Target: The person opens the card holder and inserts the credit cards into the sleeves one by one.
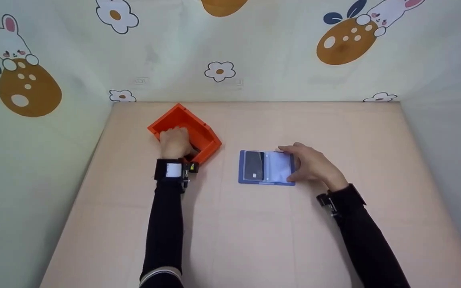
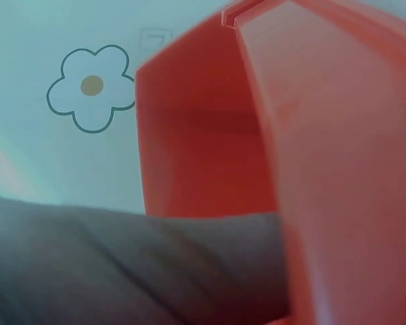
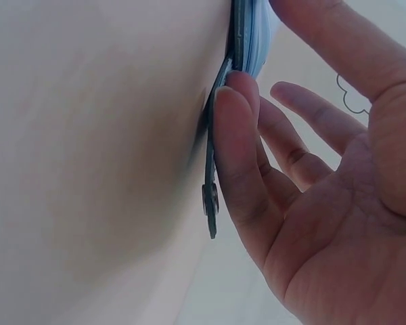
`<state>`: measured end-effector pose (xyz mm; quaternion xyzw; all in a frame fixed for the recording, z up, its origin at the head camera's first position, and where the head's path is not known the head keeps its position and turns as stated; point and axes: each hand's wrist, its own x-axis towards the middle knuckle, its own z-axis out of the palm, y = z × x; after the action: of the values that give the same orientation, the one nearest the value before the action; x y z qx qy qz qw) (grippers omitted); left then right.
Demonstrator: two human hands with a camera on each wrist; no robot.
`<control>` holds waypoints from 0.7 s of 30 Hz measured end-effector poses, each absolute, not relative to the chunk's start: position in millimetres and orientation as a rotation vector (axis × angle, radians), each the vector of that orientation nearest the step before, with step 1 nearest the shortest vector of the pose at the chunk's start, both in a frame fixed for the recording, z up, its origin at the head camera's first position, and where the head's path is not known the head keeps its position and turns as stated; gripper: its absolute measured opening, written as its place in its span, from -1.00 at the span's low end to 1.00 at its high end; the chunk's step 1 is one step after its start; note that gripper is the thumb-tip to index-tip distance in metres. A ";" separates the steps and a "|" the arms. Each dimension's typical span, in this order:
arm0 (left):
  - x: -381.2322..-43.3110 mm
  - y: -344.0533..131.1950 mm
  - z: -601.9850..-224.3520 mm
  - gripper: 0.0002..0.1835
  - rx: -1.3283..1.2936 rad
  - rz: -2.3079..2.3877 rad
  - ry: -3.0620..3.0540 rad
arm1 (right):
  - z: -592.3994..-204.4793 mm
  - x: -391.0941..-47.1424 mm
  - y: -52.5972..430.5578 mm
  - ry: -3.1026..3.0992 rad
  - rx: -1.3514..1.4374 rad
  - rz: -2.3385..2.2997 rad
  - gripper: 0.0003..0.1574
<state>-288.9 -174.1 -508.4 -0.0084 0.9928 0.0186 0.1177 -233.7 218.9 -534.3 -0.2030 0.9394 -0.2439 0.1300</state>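
My left hand [image 1: 174,143] reaches down into an orange bin [image 1: 204,138], its fingertips hidden from the head view. A small dark item [image 1: 195,148] shows beside that hand inside the bin; whether the hand holds it I cannot tell. In the left wrist view the hand [image 2: 135,261] is dim and partly cut off by the bin wall [image 2: 352,149]. A blue card holder [image 1: 280,166] lies spread open on the table, a dark card [image 1: 253,165] in its left sleeve. My right hand [image 1: 310,164] grips its right side. The right wrist view shows a snap-button flap [image 3: 211,183] beside the fingers.
The pale table [image 1: 230,236] meets a patterned curtain [image 1: 278,56] behind it, with more curtain at both sides. The orange bin stands turned at an angle toward the back left, apart from the card holder.
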 end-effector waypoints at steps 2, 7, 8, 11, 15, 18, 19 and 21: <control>-288.7 -174.1 -509.1 -0.25 -0.036 0.024 2.914 | -534.5 -233.5 219.1 2.735 -0.600 -0.708 0.22; -288.9 -173.2 -511.4 -0.19 -0.048 -0.043 2.943 | -534.1 -233.1 219.1 2.741 -0.619 -0.706 0.23; -289.1 -172.9 -511.4 -0.21 -0.047 -0.043 2.948 | -533.8 -233.2 219.1 2.740 -0.618 -0.707 0.23; -289.7 -172.7 -511.1 -0.26 -0.043 -0.046 2.961 | -533.2 -233.4 218.8 2.735 -0.609 -0.712 0.23; -289.3 -173.1 -509.8 -0.25 -0.059 -0.020 2.971 | -533.9 -233.8 219.0 2.731 -0.602 -0.721 0.23; -287.8 -174.2 -507.9 -0.21 -0.060 0.097 2.974 | -534.4 -233.7 219.3 2.730 -0.595 -0.721 0.24; -287.2 -175.0 -506.6 -0.23 -0.056 0.183 2.976 | -534.4 -233.6 219.3 2.730 -0.593 -0.721 0.24; -285.5 -177.3 -502.1 -0.35 -0.039 0.373 2.969 | -534.4 -233.6 219.2 2.726 -0.595 -0.721 0.24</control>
<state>-285.5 -177.3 -502.1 -0.0131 0.9893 0.1244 0.0747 -233.6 219.2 -534.4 -0.2047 0.9380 -0.2480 0.1293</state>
